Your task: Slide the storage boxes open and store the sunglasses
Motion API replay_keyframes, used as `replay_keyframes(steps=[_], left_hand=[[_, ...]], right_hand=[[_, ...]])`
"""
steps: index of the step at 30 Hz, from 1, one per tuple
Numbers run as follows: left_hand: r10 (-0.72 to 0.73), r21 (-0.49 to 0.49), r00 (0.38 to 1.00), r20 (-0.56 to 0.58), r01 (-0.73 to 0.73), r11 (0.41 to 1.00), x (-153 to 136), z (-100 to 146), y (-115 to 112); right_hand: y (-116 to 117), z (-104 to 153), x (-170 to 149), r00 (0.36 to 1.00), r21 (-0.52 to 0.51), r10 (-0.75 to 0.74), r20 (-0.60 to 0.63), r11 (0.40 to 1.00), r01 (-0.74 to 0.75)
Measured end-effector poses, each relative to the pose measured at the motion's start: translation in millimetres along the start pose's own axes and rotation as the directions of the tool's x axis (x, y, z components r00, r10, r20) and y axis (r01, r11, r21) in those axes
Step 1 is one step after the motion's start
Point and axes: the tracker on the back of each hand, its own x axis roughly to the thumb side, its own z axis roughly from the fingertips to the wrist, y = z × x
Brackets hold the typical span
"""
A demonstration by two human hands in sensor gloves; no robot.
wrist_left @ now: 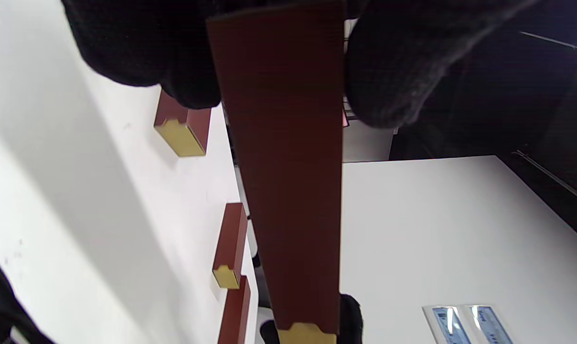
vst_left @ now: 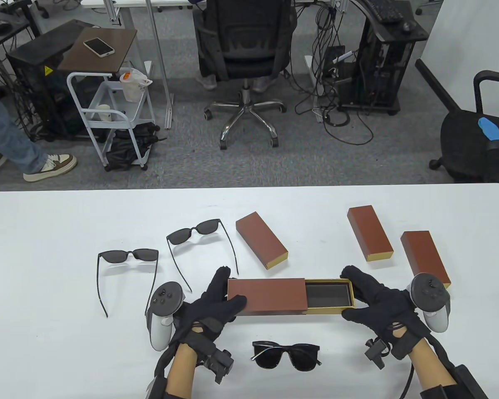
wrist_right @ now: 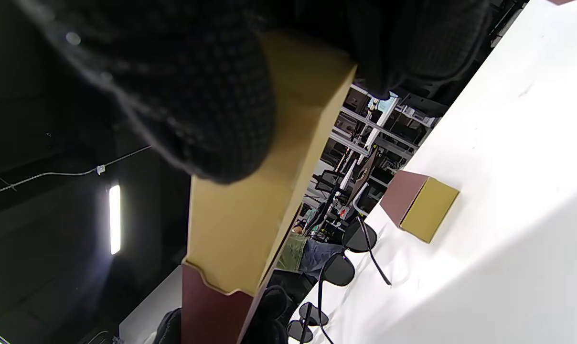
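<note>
A brown storage box sleeve (vst_left: 267, 295) is held just above the table at the front middle, with its gold inner tray (vst_left: 329, 294) slid partly out to the right, its dark inside empty. My left hand (vst_left: 216, 301) grips the sleeve's left end (wrist_left: 283, 143). My right hand (vst_left: 372, 297) grips the tray's right end (wrist_right: 264, 191). Black sunglasses (vst_left: 286, 355) lie folded in front of the box. Two more pairs (vst_left: 129, 262) (vst_left: 199, 239) lie open to the left.
Three closed brown boxes lie behind: one in the middle (vst_left: 261, 240), two at the right (vst_left: 370, 238) (vst_left: 425, 257). The table's far edge (vst_left: 249, 188) faces office chairs and a cart on the floor.
</note>
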Motion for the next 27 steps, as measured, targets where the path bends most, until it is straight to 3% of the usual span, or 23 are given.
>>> replay_keyframes(steps=[5, 11, 16, 24, 27], left_hand=[[0.085, 0.03, 0.979, -0.184, -0.081, 0.996, -12, 1, -4], [0.188, -0.048, 0.944, -0.271, -0.208, 0.977, -24, 2, -6], [0.191, -0.042, 0.954, -0.231, -0.206, 0.978, -21, 2, -6], [0.192, 0.143, 0.973, -0.129, -0.173, 0.974, -12, 7, 2], [0.221, 0.206, 0.971, -0.089, -0.199, 0.958, -13, 10, 9]], right_hand=[[3, 0, -1, 1.0, -0.006, -0.01, -0.001, 1.0, 0.01], [9, -1, -2, 1.0, 0.01, -0.019, -0.007, 1.0, 0.019], [11, -1, -1, 0.999, 0.003, -0.036, -0.008, 0.999, 0.036], [23, -2, -1, 1.0, -0.002, -0.031, -0.002, 1.0, 0.031], [31, 0, -2, 0.988, 0.029, 0.136, -0.067, 0.991, -0.134]])
